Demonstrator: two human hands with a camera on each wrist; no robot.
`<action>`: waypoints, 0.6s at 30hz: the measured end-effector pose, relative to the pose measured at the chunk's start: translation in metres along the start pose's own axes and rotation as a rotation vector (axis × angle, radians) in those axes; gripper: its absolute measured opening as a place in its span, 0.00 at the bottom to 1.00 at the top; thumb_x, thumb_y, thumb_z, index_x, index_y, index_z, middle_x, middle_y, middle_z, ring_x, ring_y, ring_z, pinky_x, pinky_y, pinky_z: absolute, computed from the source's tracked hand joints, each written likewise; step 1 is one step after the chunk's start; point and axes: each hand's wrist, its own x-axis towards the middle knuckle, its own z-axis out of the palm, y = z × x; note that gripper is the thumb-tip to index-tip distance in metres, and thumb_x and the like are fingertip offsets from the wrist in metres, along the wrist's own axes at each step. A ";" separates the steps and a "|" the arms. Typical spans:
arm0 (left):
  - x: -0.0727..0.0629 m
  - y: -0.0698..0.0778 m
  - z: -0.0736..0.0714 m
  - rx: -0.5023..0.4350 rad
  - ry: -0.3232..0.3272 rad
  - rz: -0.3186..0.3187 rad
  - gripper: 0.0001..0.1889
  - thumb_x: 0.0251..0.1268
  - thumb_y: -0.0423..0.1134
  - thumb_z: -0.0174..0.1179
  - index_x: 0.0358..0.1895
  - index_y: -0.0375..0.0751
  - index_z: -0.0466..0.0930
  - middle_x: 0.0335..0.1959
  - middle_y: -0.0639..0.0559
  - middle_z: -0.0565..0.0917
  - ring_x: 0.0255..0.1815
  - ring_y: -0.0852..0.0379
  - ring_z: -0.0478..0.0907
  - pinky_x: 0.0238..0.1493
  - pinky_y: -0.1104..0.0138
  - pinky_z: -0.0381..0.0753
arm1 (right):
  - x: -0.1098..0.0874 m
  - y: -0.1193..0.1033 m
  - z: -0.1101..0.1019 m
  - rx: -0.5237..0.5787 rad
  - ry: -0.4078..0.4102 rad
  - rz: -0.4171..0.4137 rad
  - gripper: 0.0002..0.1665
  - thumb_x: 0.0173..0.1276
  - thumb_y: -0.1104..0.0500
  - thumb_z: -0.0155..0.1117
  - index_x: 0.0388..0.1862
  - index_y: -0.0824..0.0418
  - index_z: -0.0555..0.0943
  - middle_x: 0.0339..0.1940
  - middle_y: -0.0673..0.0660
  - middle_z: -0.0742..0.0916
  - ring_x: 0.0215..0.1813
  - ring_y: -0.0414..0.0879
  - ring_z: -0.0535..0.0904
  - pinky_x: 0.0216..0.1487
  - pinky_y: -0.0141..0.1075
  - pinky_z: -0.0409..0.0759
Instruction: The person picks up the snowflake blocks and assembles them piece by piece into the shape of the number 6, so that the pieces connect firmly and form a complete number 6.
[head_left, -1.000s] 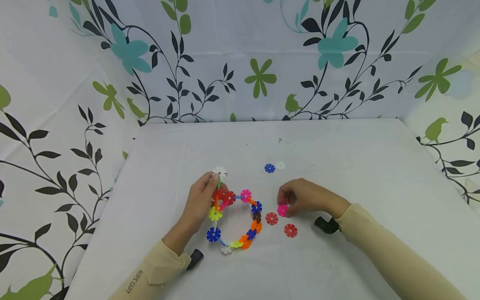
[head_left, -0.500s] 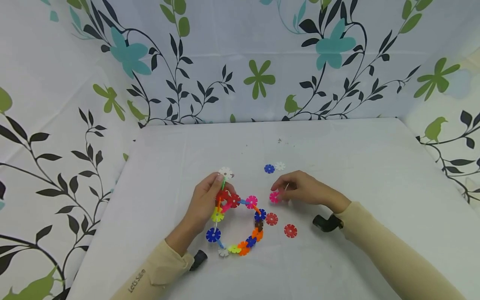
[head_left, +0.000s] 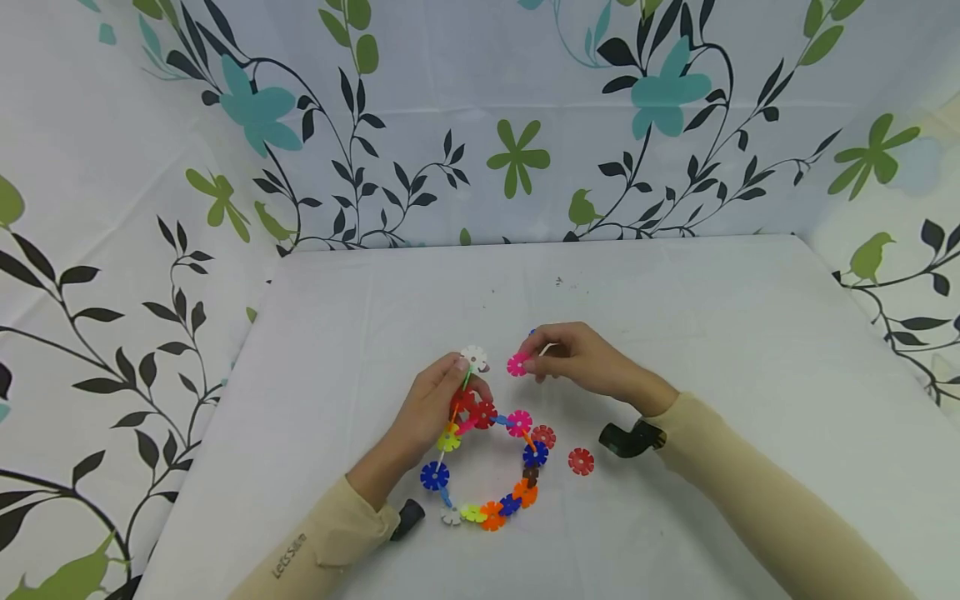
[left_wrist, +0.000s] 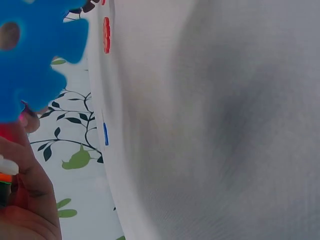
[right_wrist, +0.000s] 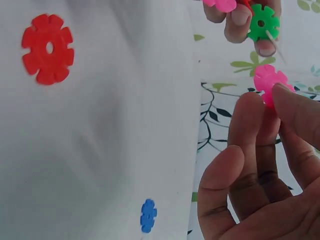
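Observation:
My left hand (head_left: 429,407) grips the upper left of a ring-shaped chain (head_left: 492,516) of colourful notched plastic discs, slotted edge to edge. A white notched disc (head_left: 474,359) tops the chain above my left thumb, joined to a green disc (right_wrist: 257,30). Close to the left wrist camera looms a blue disc (left_wrist: 30,55) of the chain. Between thumb and fingertips, my right hand (head_left: 592,360) pinches a loose pink notched disc (head_left: 517,365). That disc is raised a short way right of the white one, with a gap between them.
On the white-covered table (head_left: 712,317) lies a loose red disc (head_left: 581,462); a second red disc (head_left: 544,436) is partly behind the chain. A loose blue disc (right_wrist: 148,216) is mostly hidden by my right hand in the head view. Patterned cloth (head_left: 420,125) hangs behind.
My right hand has lifted the pink disc up and left, towards the white one. My left hand has shifted right with the chain, which now overlaps a loose red disc.

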 end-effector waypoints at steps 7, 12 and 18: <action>0.001 -0.001 0.001 0.009 -0.007 0.016 0.18 0.85 0.47 0.40 0.56 0.38 0.75 0.37 0.48 0.86 0.39 0.50 0.84 0.39 0.64 0.82 | 0.007 -0.009 0.008 0.002 0.045 -0.061 0.08 0.71 0.56 0.69 0.47 0.56 0.85 0.42 0.52 0.87 0.40 0.50 0.85 0.49 0.58 0.82; 0.003 -0.002 0.001 0.020 -0.006 0.021 0.19 0.85 0.47 0.41 0.55 0.36 0.75 0.36 0.48 0.86 0.38 0.50 0.84 0.38 0.65 0.82 | 0.010 -0.011 0.012 0.008 0.088 -0.102 0.07 0.72 0.57 0.68 0.46 0.55 0.85 0.43 0.53 0.88 0.39 0.49 0.84 0.48 0.58 0.82; 0.002 0.000 0.001 -0.007 -0.016 0.014 0.19 0.85 0.47 0.40 0.55 0.38 0.75 0.37 0.46 0.86 0.38 0.49 0.84 0.39 0.64 0.83 | 0.012 -0.016 0.016 0.002 0.142 -0.120 0.08 0.71 0.58 0.69 0.47 0.57 0.85 0.41 0.52 0.88 0.39 0.53 0.85 0.47 0.49 0.84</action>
